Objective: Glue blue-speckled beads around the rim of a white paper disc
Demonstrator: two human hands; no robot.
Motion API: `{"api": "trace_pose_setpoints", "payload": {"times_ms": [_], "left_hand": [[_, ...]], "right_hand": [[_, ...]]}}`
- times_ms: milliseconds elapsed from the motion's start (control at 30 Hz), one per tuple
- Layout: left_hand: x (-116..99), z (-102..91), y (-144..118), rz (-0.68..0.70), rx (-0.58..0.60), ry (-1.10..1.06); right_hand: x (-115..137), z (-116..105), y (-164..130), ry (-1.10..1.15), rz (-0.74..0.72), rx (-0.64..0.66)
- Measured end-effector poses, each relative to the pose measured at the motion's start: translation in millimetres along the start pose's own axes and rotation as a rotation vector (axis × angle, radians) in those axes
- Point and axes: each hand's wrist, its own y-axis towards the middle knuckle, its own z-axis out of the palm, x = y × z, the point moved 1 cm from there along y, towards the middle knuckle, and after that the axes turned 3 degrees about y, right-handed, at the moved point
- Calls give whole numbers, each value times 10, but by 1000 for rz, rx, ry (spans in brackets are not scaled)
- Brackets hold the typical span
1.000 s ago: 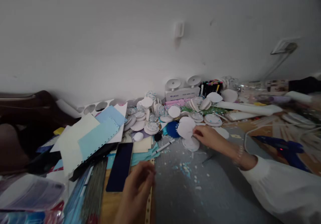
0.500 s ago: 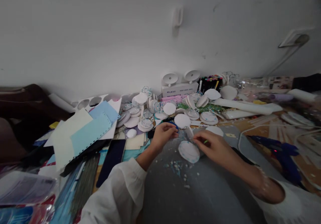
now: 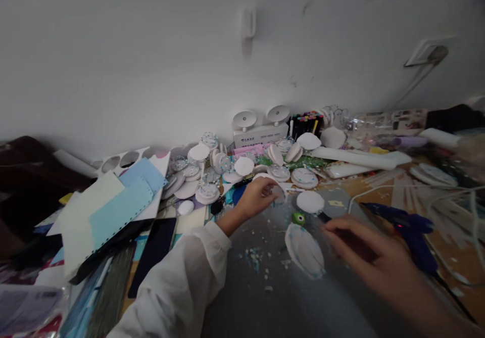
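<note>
My left hand is closed in a pinch at the rim of a clear round piece, above the grey mat. My right hand is smeared by motion; its thumb and forefinger are close together, and whatever may be between them cannot be made out. Just left of those fingertips is a white padded disc with blue specks round its edge. A small green piece with a pale centre sits behind it, and a plain white disc lies farther back. A dark tip shows by my right fingertips.
Blue and white beads are scattered on the mat. Stacked white discs crowd the back. A blue glue gun with a red light and a pale cable lie at right. Coloured cards and a dark flat slab are at left.
My hands have moved apart, the right one toward me and to the right. The green piece, before among my right fingers, now shows apart from them. The speckled disc is turned. The view has shifted.
</note>
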Motion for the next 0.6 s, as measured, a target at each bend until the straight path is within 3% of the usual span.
{"api": "trace_pose_setpoints", "payload": {"times_ms": [133, 267, 433, 600], "left_hand": [[-77, 20, 229, 96, 24, 129], [-233, -51, 255, 166, 41, 264], [-293, -296, 159, 132, -20, 334], [-433, -594, -13, 35, -96, 280]], "right_hand": [[66, 18, -88, -11, -38, 79], [37, 115, -115, -5, -22, 124], [15, 241, -110, 5, 17, 165], [98, 364, -102, 15, -34, 153]]}}
